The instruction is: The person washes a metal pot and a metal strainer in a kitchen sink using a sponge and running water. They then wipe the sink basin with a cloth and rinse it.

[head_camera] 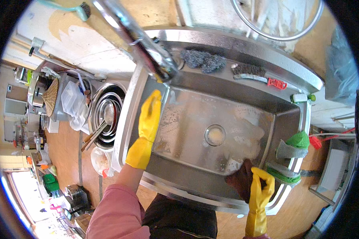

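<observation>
A stainless steel sink (pixel 182 119) with a wet, foamy floor and a round drain (pixel 214 135) lies before me. My left hand (pixel 149 118), in a yellow rubber glove, is at the sink's left side, its fingers together and pointing towards the faucet (pixel 161 65); whether it touches anything cannot be told. My right hand (pixel 261 185), also in a yellow glove, grips a dark brown cloth (pixel 242 180) at the near right corner of the sink. The cloth hangs over the near wall of the basin.
Steel wool (pixel 202 61) and a red-handled wire brush (pixel 257 76) lie on the back ledge. A green brush (pixel 302 98) sits at the back right corner. Green and grey scrub pads (pixel 293 145) hang over the right rim. Nested steel bowls (pixel 106 113) with strainers stand left.
</observation>
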`<state>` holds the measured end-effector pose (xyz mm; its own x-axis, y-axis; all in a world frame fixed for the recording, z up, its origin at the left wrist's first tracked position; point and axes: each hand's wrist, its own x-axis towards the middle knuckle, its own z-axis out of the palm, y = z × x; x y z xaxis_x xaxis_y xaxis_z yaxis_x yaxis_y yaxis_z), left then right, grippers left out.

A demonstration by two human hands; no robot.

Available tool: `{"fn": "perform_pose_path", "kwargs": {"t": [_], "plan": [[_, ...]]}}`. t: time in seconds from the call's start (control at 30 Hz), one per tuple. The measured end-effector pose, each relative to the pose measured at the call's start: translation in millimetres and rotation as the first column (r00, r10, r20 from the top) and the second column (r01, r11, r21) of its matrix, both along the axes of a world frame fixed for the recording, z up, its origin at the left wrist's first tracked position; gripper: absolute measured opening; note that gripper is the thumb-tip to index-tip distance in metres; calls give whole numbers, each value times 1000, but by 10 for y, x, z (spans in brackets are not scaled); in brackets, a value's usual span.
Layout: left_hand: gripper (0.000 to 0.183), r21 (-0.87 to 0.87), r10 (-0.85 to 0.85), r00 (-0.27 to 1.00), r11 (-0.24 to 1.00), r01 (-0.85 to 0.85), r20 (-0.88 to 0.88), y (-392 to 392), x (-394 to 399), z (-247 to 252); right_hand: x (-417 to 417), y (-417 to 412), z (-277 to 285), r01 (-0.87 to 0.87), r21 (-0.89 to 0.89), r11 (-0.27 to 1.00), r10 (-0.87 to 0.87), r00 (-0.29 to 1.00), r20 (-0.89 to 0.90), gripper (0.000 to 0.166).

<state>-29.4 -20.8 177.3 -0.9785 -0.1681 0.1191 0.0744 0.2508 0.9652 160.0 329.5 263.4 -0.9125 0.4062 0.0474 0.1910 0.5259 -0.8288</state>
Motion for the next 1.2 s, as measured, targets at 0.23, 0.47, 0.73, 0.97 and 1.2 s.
{"fn": "perform_pose_path", "kwargs": {"t": [0.23,0.47,0.73,0.97,1.2], "plan": [[49,316,12,997,949,11,-72,99,-854,782,-1150,-920,-945,-175,-65,982,158,966,-203,17],[40,223,-266,959,945,239,101,180,-1232,957,-1181,-979,-1912,4,-534,846,234,896,377,36],[38,100,-230,972,969,224,48,209,-998,631,-1567,-1378,-1256,314,-929,-196,-59,942,331,45],[54,-72,-324,945,944,321,-36,871,-119,44,-2004,-1468,-1489,154,-956,249,97,978,183,39],[49,173,-457,838,889,423,298,903,-586,-626,-2118,-2111,-1380,219,-964,151,153,958,242,47]]}}
